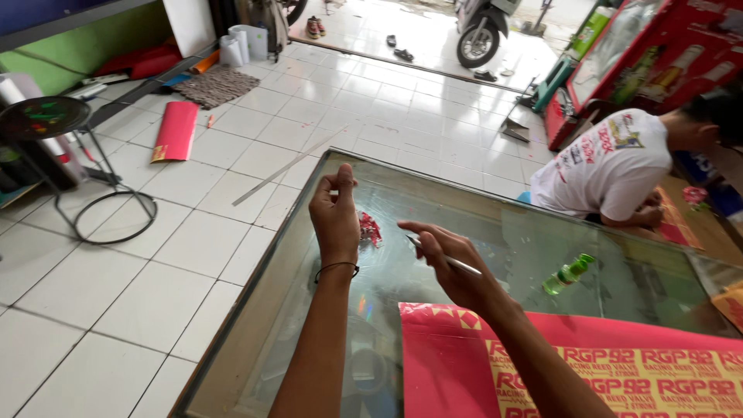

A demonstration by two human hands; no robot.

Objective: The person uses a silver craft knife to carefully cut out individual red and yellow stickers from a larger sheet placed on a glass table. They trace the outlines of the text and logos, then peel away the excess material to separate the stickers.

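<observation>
Both hands hover over the glass tabletop (480, 224): left hand (334, 220) raised with fingertips pinched, on what cannot be told; right hand (453, 263) gripping a thin knife (449, 259). Red sticker scraps (370, 228) lie at three o'clock of the left hand. A slip could scratch glass or nick fingers.

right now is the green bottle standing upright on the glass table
No, the green bottle lies tilted on its side on the glass table.

The left hand (334, 217) is pinched shut above the glass table (433, 209). The right hand (453, 259) holds a thin tool (445, 258).
</observation>
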